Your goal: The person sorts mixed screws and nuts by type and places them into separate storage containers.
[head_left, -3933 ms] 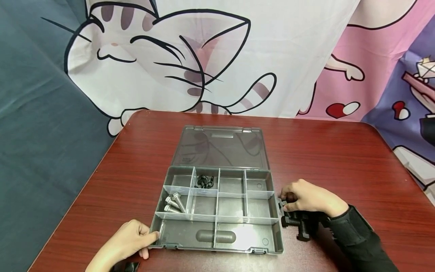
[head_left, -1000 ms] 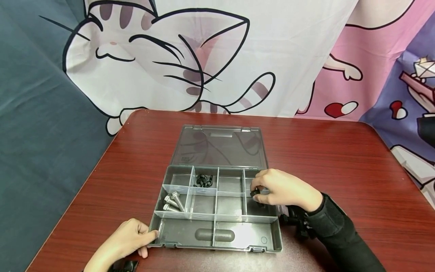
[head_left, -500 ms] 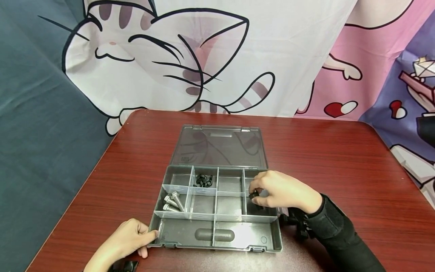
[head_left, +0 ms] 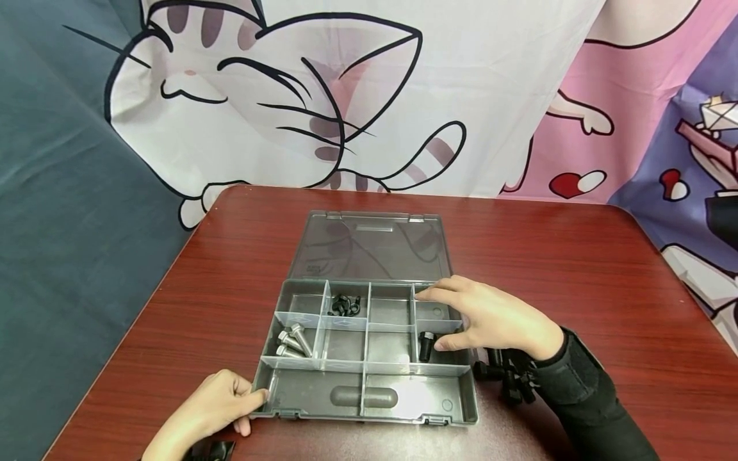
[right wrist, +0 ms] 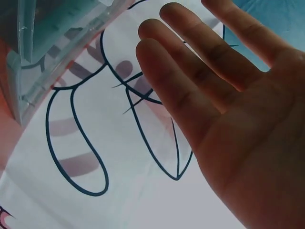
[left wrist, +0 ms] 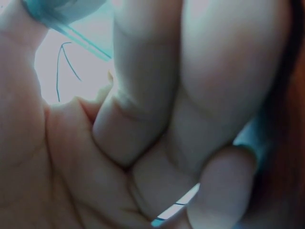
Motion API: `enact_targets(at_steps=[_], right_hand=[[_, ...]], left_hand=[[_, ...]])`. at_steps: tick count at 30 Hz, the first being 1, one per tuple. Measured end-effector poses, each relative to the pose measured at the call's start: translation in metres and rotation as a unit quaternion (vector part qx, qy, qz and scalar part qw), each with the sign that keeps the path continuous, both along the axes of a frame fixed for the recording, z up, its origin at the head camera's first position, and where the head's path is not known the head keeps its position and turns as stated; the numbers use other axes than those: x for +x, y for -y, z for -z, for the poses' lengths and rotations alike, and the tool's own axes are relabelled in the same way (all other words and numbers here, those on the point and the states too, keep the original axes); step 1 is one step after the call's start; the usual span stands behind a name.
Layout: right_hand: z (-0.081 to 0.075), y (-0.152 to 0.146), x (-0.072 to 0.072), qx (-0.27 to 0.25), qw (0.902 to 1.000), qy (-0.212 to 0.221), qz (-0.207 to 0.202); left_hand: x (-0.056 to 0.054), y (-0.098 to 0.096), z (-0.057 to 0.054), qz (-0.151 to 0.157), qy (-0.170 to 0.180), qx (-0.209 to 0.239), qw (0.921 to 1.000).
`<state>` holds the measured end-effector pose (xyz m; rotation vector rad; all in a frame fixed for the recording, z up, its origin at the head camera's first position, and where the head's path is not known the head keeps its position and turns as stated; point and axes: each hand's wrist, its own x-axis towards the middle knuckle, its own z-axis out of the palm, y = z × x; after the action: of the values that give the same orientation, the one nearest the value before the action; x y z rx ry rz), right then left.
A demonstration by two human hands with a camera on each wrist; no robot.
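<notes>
A grey plastic compartment box [head_left: 344, 387] lies on the table with its see-through lid [head_left: 371, 246] folded back. My left hand [head_left: 221, 403] grips the box's near left corner, thumb on the rim; the left wrist view shows its curled fingers up close. Over the right-hand compartments hovers my right hand [head_left: 490, 314], fingers spread and holding nothing, as the right wrist view [right wrist: 228, 109] also shows. Beside its thumb, a black bolt [head_left: 426, 346] stands or leans in the middle-row right compartment. Silver hex bolts [head_left: 294, 342] occupy the middle-row left compartment.
Small black pieces [head_left: 346, 306], some ring-shaped, lie in a back-row compartment. More black bolts [head_left: 510, 384] are heaped on the red-brown table [head_left: 553, 256] right of the box, partly hidden by the right wrist. A cat-print cloth [head_left: 375, 96] hangs behind the table.
My right hand went from the bolts beside the box to the middle-row right compartment, let go of a black bolt there, then opened and lifted slightly. My left hand kept its grip.
</notes>
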<state>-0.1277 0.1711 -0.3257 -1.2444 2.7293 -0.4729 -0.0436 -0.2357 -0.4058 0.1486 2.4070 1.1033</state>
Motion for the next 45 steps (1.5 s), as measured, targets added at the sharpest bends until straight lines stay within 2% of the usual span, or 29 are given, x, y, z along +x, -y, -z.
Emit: enact_targets(at_steps=[7,16,30,35,39,45], right_hand=[[0.001,-0.004,0.001,-0.005,0.9999,0.000,0.010],[0.005,-0.023,0.003,-0.022,0.9985,0.007,0.051],[0.018,-0.055,0.007,-0.033,0.9955,0.009,0.088],[0.026,-0.064,0.010,-0.032,0.9943,0.022,0.099],[0.035,-0.068,0.012,-0.011,0.9952,0.037,0.090],[0.047,-0.073,0.013,0.003,0.9978,0.041,0.052]], left_hand=[[0.000,0.000,0.000,0.004,-0.006,-0.005,1.0000],[0.000,0.000,0.000,0.006,-0.005,-0.001,1.0000],[0.000,-0.001,-0.001,0.003,-0.010,-0.008,0.9999],[0.000,0.000,0.001,0.007,-0.008,-0.003,0.9999],[0.000,0.000,0.001,0.008,-0.006,-0.001,0.9999],[0.000,0.000,0.001,0.000,-0.006,-0.006,1.0000]])
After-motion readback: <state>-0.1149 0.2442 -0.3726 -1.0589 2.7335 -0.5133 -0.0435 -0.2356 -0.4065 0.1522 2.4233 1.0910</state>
